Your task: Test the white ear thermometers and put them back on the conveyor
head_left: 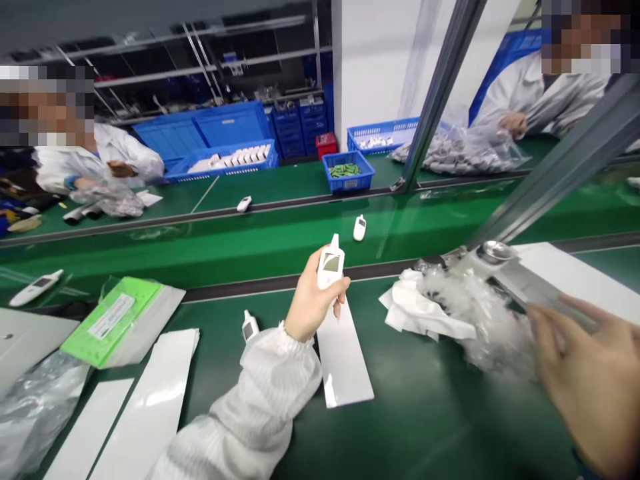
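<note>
My left hand (313,297) is closed around a white digital thermometer (331,263) with a tapered tip and a small grey screen, held upright. Under that hand a glossy white card strip (345,360) lies on the green work surface. A second white thermometer (249,326) rests by my left sleeve, partly hidden. At the right, my right hand (590,373) is blurred, its thumb and fingers pinched together. A greyish, see-through strip (540,290) runs up to these fingers; whether they grip it is unclear. Crumpled clear plastic (500,327) and white tissue (420,307) lie beside this hand.
On the green belt (300,247) lie more thermometers (359,228). A green-labelled pack (113,320) and white cards (150,393) are at left. A metal cup (495,252) stands near a slanted post (560,157). Across sit two co-workers, blue bins (349,183) between them.
</note>
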The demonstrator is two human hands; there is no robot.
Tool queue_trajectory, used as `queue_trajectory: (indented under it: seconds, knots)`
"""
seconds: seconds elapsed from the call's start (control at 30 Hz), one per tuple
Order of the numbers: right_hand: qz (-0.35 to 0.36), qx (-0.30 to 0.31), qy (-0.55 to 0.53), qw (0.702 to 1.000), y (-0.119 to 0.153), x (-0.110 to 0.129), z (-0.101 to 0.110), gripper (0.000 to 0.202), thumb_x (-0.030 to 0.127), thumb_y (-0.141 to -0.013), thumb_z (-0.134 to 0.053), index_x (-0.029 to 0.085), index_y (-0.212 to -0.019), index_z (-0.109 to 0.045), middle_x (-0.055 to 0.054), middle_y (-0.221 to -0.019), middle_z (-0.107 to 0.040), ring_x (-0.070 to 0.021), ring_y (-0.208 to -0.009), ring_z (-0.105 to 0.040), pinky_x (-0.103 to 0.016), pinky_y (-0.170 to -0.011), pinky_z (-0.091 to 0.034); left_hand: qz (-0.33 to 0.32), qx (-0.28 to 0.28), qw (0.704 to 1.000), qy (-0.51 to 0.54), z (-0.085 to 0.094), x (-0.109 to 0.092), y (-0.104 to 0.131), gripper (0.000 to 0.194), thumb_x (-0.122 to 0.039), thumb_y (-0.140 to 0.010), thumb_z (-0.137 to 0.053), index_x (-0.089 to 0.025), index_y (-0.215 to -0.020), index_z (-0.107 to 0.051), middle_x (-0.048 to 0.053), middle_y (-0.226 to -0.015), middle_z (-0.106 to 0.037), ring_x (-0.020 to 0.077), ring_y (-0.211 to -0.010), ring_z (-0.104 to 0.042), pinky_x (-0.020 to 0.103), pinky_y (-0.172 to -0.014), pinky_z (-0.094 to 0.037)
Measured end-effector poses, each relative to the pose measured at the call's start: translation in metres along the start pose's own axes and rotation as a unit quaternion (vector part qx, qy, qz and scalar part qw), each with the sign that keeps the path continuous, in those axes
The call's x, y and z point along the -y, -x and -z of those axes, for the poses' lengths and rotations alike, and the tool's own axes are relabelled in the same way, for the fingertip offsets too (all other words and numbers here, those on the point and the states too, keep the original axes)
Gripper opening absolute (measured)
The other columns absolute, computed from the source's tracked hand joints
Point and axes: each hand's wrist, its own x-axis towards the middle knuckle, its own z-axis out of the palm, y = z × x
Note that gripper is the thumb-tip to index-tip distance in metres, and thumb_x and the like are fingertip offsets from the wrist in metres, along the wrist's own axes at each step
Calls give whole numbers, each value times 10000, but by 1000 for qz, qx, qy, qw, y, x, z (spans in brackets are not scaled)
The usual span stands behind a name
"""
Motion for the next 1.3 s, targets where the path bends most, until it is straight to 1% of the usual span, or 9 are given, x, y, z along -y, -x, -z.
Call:
queue_trajectory:
  seconds: [0.07, 0.13, 0.23, 0.3, 0.37, 0.57, 0.9, 1.1, 1.3]
  knots:
    - [14, 0, 10, 1000, -6, 23, 11, 245, 305, -969, -453, 180, -1007, -660, -182, -1161, -624, -416, -1135, -575, -581, -972, -406, 35, -6, 999, -4, 2, 10, 8, 641, -166, -756, -688, -139, -1329, -402, -36, -713, -560, 122, -577, -570, 221, -435, -518]
    - [46, 42, -84, 995, -4, 48, 10, 194, 274, -972, -471, 218, -1058, -636, -128, -1104, -651, -343, -1069, -616, -502, -930, -476, 73, -21, 997, -4, 3, 21, 20, 625, -175, -761, -686, -146, -1325, -418, -10, -788, -589, 150, -679, -637, 279, -559, -586]
    - [136, 185, -248, 941, 18, 84, -13, 120, 244, -954, -531, 250, -1008, -637, -63, -1009, -677, -246, -941, -659, -390, -801, -543, 117, -54, 992, 0, 4, 38, 39, 579, -205, -769, -694, -154, -1289, -445, 28, -913, -615, 180, -787, -686, 338, -702, -601]
    - [155, 301, -280, 898, 39, 100, -35, 108, 224, -943, -546, 245, -971, -649, -51, -1006, -684, -225, -912, -664, -376, -776, -549, 137, -67, 988, 2, 4, 50, 50, 577, -232, -769, -710, -159, -1276, -446, 44, -959, -630, 198, -828, -697, 366, -756, -591]
    - [142, 361, -273, 880, 59, 109, -52, 97, 215, -932, -561, 238, -941, -655, -50, -1006, -683, -222, -879, -661, -384, -751, -543, 154, -65, 986, 2, 3, 59, 59, 619, -260, -770, -724, -164, -1304, -427, 47, -946, -656, 213, -863, -701, 391, -811, -575]
    - [108, 358, -287, 882, 74, 107, -62, 150, 235, -935, -569, 243, -887, -711, -55, -957, -689, -220, -844, -653, -381, -720, -520, 148, -48, 988, -7, 3, 77, 70, 707, -308, -794, -719, -138, -1378, -360, 32, -857, -688, 219, -908, -698, 372, -896, -523]
    - [-3, 422, -363, 831, 69, 106, -66, 150, 264, -909, -596, 233, -836, -723, -50, -945, -681, -215, -911, -646, -369, -810, -529, 125, -33, 992, -14, 5, 84, 70, 697, -316, -829, -682, -146, -1404, -326, 33, -878, -672, 240, -942, -683, 416, -952, -478]
    - [9, 415, -332, 847, 69, 111, -65, 124, 224, -886, -578, 226, -787, -651, -44, -930, -664, -219, -884, -640, -387, -801, -500, 124, -38, 991, -29, 3, 83, 70, 665, -297, -828, -671, -160, -1392, -347, 52, -940, -673, 242, -939, -684, 413, -933, -494]
    - [122, 368, -352, 852, 73, 116, -51, 142, 104, -862, -509, 220, -789, -545, -36, -865, -664, -192, -808, -627, -353, -743, -500, 123, -45, 991, -41, 2, 83, 70, 635, -289, -824, -666, -166, -1371, -369, 54, -959, -683, 244, -937, -695, 416, -947, -490]
